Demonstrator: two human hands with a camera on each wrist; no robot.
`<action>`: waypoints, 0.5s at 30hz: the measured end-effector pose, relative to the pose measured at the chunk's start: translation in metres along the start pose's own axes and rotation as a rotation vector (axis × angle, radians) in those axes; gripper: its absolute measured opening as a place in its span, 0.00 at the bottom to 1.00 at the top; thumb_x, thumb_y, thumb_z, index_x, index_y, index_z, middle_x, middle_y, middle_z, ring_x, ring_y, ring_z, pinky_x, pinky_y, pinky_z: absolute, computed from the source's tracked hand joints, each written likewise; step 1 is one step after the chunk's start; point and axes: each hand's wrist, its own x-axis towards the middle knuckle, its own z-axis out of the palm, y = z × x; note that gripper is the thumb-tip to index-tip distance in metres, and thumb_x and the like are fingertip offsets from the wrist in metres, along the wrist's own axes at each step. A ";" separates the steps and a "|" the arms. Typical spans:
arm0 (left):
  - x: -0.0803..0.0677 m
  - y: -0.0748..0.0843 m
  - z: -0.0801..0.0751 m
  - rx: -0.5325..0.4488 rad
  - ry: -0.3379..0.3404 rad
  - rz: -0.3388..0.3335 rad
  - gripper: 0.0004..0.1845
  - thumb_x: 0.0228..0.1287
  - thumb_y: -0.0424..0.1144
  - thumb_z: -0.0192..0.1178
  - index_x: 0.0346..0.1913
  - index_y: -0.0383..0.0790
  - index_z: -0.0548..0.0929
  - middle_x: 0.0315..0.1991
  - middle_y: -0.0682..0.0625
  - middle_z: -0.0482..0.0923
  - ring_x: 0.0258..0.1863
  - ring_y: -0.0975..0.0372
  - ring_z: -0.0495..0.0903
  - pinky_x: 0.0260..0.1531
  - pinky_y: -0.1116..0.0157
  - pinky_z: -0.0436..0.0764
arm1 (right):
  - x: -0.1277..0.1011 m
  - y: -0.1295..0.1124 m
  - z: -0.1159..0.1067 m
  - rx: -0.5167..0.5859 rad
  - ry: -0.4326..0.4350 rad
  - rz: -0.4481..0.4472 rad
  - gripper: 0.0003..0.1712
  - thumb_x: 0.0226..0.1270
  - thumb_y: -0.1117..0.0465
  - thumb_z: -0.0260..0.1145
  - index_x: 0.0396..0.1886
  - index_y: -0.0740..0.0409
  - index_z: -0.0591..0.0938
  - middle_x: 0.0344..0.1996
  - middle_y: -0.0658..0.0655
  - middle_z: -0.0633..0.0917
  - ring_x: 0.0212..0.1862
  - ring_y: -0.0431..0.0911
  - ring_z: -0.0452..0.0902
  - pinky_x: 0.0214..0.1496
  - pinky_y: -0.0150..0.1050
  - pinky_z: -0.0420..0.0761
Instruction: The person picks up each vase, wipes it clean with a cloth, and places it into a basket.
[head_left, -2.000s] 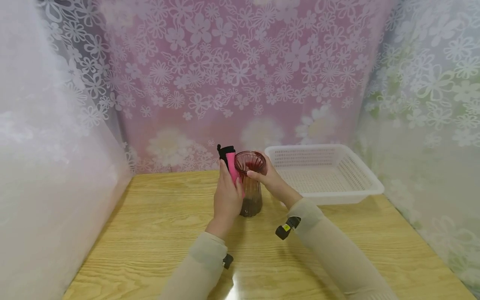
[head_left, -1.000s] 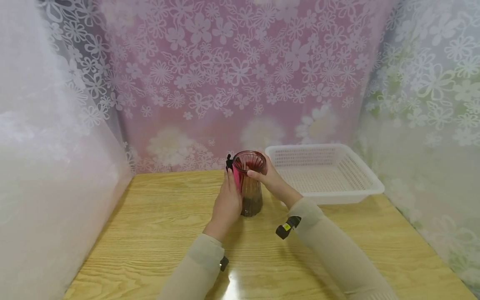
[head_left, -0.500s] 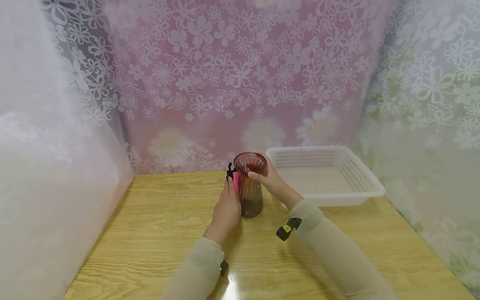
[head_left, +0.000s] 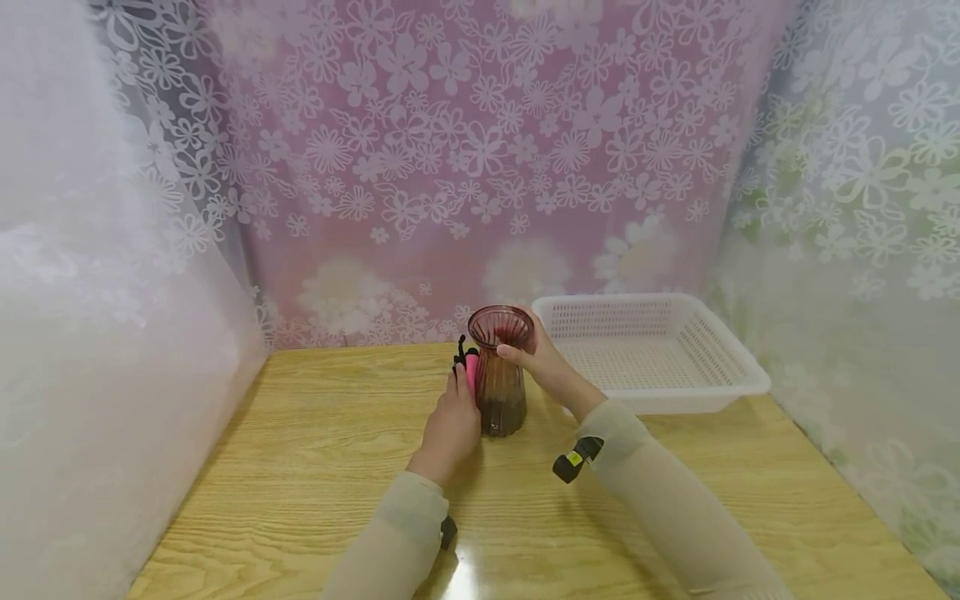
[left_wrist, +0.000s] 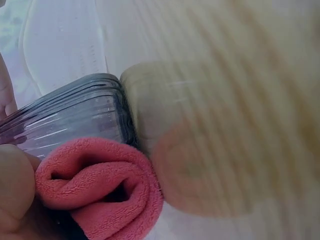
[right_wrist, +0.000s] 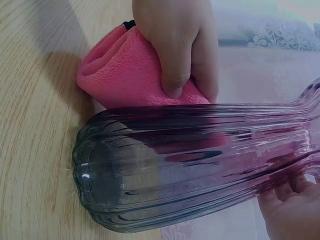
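Standing upright on the wooden table (head_left: pixel 300 467), your ribbed glass vase (head_left: pixel 499 385) is purple-tinted, flared at the rim and darker toward its base. Your right hand (head_left: pixel 542 362) curls its fingers round the neck. Your left hand (head_left: pixel 452 421) grips a folded pink cloth (head_left: pixel 472 372), pressing it against the vase's side.

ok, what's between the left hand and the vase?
A folded pink cloth: the left hand presses it against the ribbed side of the glass vase. Clearest in the right wrist view.
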 end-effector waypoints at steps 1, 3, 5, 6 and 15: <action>0.001 0.000 -0.001 -0.006 -0.016 -0.006 0.39 0.72 0.35 0.53 0.78 0.28 0.48 0.73 0.29 0.58 0.56 0.40 0.77 0.43 0.47 0.83 | 0.000 0.000 0.000 0.000 -0.002 -0.004 0.51 0.70 0.50 0.67 0.80 0.47 0.44 0.73 0.63 0.63 0.76 0.55 0.56 0.75 0.56 0.57; 0.003 -0.001 -0.002 -0.009 -0.062 -0.015 0.39 0.72 0.36 0.53 0.78 0.28 0.46 0.73 0.29 0.57 0.57 0.40 0.77 0.45 0.48 0.83 | 0.000 0.000 0.000 -0.006 0.000 -0.005 0.52 0.69 0.48 0.68 0.80 0.46 0.45 0.72 0.63 0.64 0.75 0.54 0.57 0.74 0.56 0.58; 0.004 -0.003 -0.003 -0.014 -0.119 -0.028 0.40 0.72 0.36 0.53 0.79 0.29 0.45 0.74 0.30 0.55 0.56 0.42 0.77 0.44 0.50 0.83 | 0.000 0.000 0.000 -0.013 0.001 -0.003 0.53 0.67 0.45 0.69 0.80 0.45 0.46 0.72 0.62 0.64 0.75 0.54 0.57 0.74 0.56 0.58; 0.005 -0.004 -0.003 -0.012 -0.146 -0.031 0.41 0.72 0.36 0.53 0.79 0.29 0.44 0.74 0.30 0.55 0.55 0.43 0.77 0.44 0.52 0.83 | 0.000 0.000 0.000 -0.015 -0.001 -0.005 0.54 0.67 0.44 0.69 0.80 0.45 0.45 0.72 0.62 0.64 0.75 0.54 0.57 0.74 0.57 0.58; 0.009 -0.010 -0.006 0.041 -0.233 0.010 0.37 0.76 0.38 0.48 0.78 0.26 0.45 0.72 0.28 0.57 0.54 0.43 0.79 0.48 0.53 0.82 | 0.001 0.001 -0.001 -0.011 -0.009 -0.005 0.56 0.65 0.41 0.69 0.80 0.46 0.44 0.72 0.63 0.63 0.75 0.54 0.58 0.73 0.56 0.60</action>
